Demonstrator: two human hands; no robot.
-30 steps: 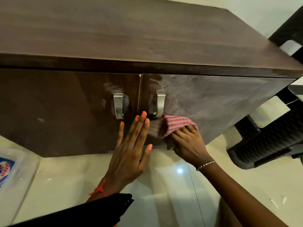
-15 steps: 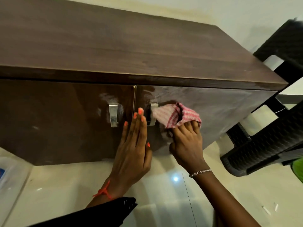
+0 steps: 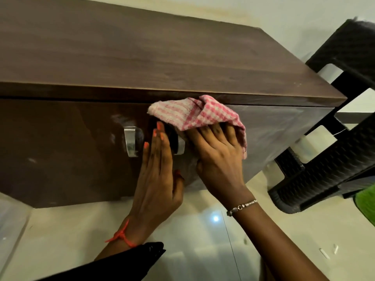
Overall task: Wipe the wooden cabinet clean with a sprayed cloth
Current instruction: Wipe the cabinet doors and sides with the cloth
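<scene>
Sleeve: a black sleeve (image 3: 125, 260) covers the left forearm, closest to me.
Wrists: a red thread (image 3: 121, 236) is tied on the left wrist, and a thin bracelet (image 3: 241, 206) circles the right.
Floor: glossy pale tiles (image 3: 192, 240) run under both arms, with a small spot of light reflected in them.
Left hand: the left hand (image 3: 156, 179) lies flat and open on the cabinet front, fingers straight and together, between the two handles.
Right hand: the right hand (image 3: 219, 159) presses the cloth against the right door with its fingers nearly straight. The tips are hidden under a fold.
Cloth: the pink-and-white checked cloth (image 3: 194, 112) is bunched over those fingers at the top of the right door, touching the lip of the cabinet top.
Handles: the left metal handle (image 3: 130, 141) is in full view. The right handle (image 3: 180, 147) shows only its lower end between the hands.
Cabinet: the dark wooden cabinet (image 3: 142, 57) shows pale smears across its right door.
Chair: a black plastic chair (image 3: 324, 169) stands just beside the cabinet's right end.
Wall: a light wall (image 3: 304, 13) rises behind it all.
</scene>
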